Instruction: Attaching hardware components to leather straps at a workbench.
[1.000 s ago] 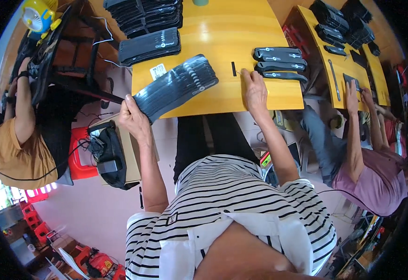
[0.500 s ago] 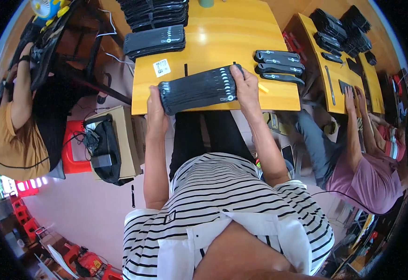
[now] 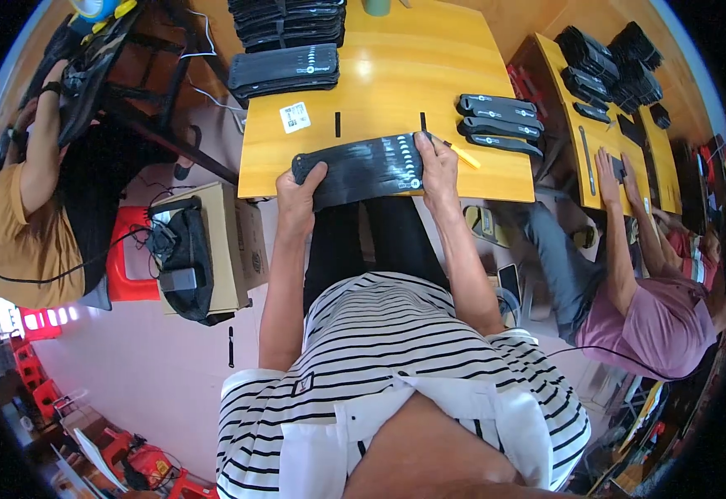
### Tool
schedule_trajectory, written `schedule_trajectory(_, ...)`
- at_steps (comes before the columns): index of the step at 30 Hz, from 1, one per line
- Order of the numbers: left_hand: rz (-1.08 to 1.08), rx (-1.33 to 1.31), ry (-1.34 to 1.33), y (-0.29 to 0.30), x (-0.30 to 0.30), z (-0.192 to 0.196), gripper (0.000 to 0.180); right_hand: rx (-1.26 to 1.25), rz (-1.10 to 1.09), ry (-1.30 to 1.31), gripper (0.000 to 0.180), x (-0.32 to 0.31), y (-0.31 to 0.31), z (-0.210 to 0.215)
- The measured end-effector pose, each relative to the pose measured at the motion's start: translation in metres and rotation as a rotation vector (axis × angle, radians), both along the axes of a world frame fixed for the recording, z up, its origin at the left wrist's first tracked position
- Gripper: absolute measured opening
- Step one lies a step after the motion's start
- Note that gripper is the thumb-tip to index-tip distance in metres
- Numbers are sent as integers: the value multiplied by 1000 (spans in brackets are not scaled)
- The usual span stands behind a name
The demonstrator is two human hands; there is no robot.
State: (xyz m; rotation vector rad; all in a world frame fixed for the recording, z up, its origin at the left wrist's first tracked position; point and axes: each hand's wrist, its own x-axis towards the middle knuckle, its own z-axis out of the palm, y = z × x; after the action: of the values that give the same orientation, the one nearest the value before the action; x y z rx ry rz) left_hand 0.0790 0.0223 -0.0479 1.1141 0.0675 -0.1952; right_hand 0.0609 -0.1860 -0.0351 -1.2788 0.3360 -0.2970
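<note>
A stack of flat black straps (image 3: 361, 170) with white printed marks at its right end spans both my hands over the table's front edge. My left hand (image 3: 296, 198) grips its left end, the thumb pressed on top. My right hand (image 3: 438, 170) closes round the right end, thumb on the upper face. Just beyond lie two short black strips, one left (image 3: 338, 125) and one right (image 3: 423, 121). A slim yellow tool (image 3: 466, 156) rests beside my right hand. Several black strap bundles (image 3: 500, 126) lie to the right, and a stack of straps (image 3: 284, 70) sits at the far left.
A taller pile of black straps (image 3: 286, 25) and a green cup (image 3: 377, 7) stand at the back of the yellow table (image 3: 417, 62), where a white label (image 3: 295, 117) also lies. Left, an open cardboard box (image 3: 228, 241) stands on the floor. Co-workers sit on both sides.
The strap stack has come slightly nearer to me and turned a little. My left thumb has shifted from the end onto the top face. Both hands keep hold.
</note>
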Motion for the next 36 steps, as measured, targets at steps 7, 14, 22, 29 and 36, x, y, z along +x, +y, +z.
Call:
schedule_trajectory(7,-334,-133,133,42,3,-14,20,-180,84,38,30,-7,-19,8)
schedule_trajectory(14,-297,52,23,24,-5,-2,19,-89,61,-17,28,0,-15,6)
schedule_trajectory(22,-256,319,119,32,-3,13,32,-214,-84,-90,22,-6,-5,35)
schedule_trajectory(29,-361,-299,289,18,-22,58,44,-1607,322,-910,30,-48,4,77)
schedule_trajectory(36,8,-241,121,6,-9,35,27,-1050,361,-488,47,-44,-7,46)
